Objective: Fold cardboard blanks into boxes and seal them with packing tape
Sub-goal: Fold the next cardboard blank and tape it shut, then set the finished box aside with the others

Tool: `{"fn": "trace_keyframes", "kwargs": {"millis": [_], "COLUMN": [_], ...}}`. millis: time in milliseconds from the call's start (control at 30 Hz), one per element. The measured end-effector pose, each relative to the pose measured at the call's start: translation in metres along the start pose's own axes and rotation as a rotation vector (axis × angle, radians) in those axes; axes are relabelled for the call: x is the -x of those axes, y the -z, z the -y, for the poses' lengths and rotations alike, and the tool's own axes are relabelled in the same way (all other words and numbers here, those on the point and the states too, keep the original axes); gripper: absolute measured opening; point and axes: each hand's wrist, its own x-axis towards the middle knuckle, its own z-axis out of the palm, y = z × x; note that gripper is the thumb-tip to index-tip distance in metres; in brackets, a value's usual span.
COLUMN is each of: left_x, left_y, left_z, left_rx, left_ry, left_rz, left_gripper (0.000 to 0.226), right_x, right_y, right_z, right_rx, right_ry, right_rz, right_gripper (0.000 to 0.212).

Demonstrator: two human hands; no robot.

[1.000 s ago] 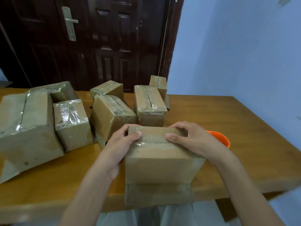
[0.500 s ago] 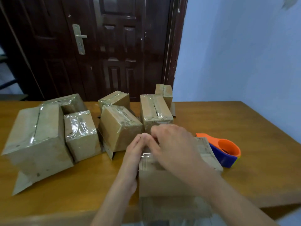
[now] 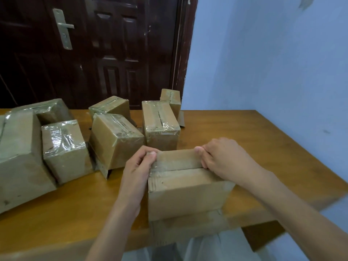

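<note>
A small brown cardboard box [image 3: 186, 193] stands at the front edge of the wooden table [image 3: 263, 147], with a loose flap hanging below the edge. A strip of clear tape runs across the seam of its closed top. My left hand [image 3: 140, 166] grips the top's left end, thumb on the tape. My right hand [image 3: 222, 159] grips the top's right end, fingers curled over the far flap. No tape dispenser shows in the current view.
Several taped cardboard boxes [image 3: 114, 138] crowd the left and back of the table, the largest [image 3: 18, 159] at far left. A dark wooden door [image 3: 105, 49] stands behind, a pale blue wall [image 3: 273, 63] to the right.
My right hand, which lay across the box top half a second ago, has drawn back to the right end. The orange and blue tape dispenser beside the box is now out of sight.
</note>
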Motion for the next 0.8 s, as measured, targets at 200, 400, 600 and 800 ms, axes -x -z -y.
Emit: {"fn": "trace_keyframes", "kwargs": {"millis": [200, 400, 600, 800], "left_x": [0.007, 0.033, 0.05, 0.032], "left_y": [-0.009, -0.019, -0.021, -0.017], "left_z": [-0.003, 0.011, 0.025, 0.023], "left_rx": [0.03, -0.14, -0.717, -1.158], "left_ry": [-0.017, -0.18, -0.698, -0.86], "left_rz": [-0.093, -0.39, -0.005, 0.14], "left_gripper": [0.027, 0.014, 0.029, 0.053], "right_x": [0.006, 0.011, 0.0, -0.02], "right_y": [0.006, 0.013, -0.034, -0.044], "right_z": [0.005, -0.016, -0.034, -0.048], "right_rx": [0.183, -0.247, -0.323, -0.381], "right_ry": [-0.078, 0.247, 0.342, 0.304], "right_rz": [-0.058, 0.008, -0.351, -0.507], "right_gripper": [0.047, 0.028, 0.016, 0.023]}}
